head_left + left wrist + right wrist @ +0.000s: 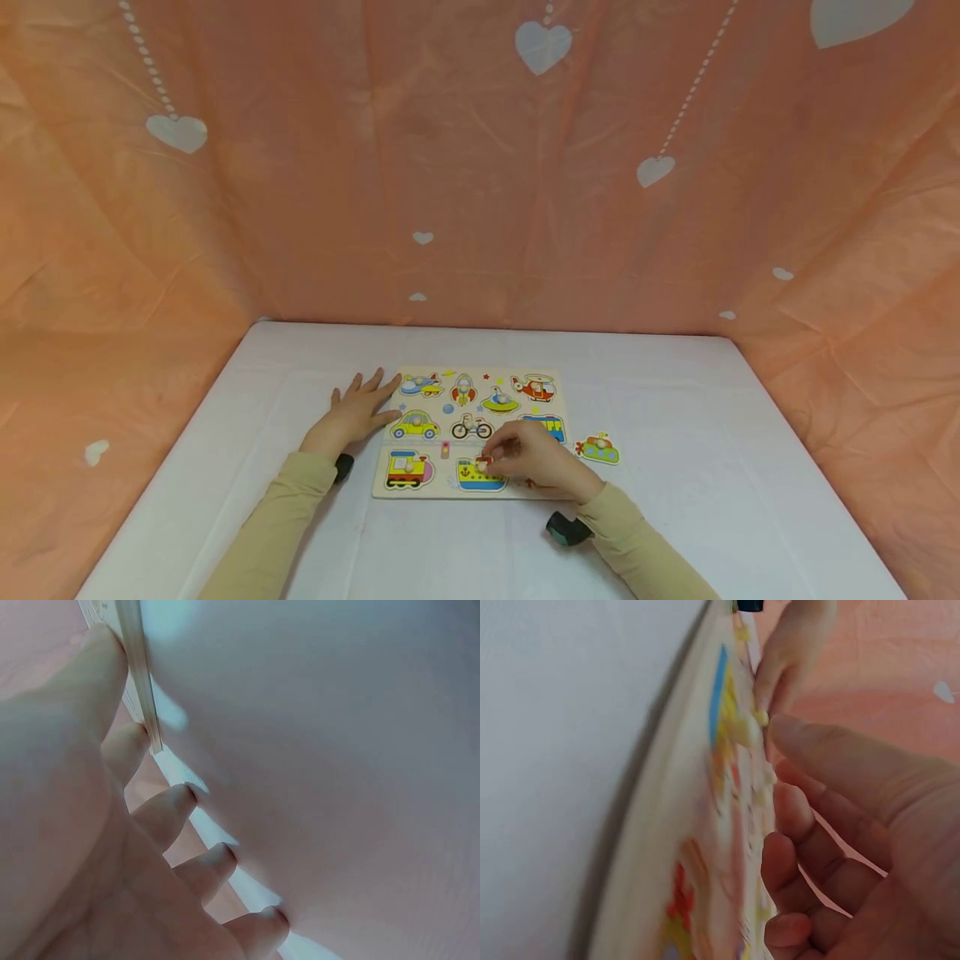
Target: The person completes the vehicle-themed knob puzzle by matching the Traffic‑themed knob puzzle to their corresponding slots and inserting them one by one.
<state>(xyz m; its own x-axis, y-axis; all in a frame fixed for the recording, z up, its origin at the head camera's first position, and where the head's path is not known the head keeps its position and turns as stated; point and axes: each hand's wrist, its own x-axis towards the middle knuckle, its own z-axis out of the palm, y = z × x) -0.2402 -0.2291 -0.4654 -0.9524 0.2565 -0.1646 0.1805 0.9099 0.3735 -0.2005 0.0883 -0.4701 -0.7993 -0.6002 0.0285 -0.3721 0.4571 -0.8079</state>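
Note:
A wooden peg puzzle board [442,492] with vehicle pieces lies on the table. My right hand [536,458] is over its lower middle, thumb and fingers curled at the knob of the yellow and blue ship piece [472,477]. The ship sits in or over its outline; how fully it is seated is hidden. In the right wrist view, the thumb [832,750] is close to a pale knob. My left hand [348,421] lies with spread fingers at the board's left edge, its thumb [109,664] touching the edge in the left wrist view.
A green submarine piece [600,448] lies just off the board's right side. On the board are a train [405,471], a car [415,427], a bicycle [472,428] and several other vehicles. The white table [660,375] meets a pink curtain [480,208] at the back.

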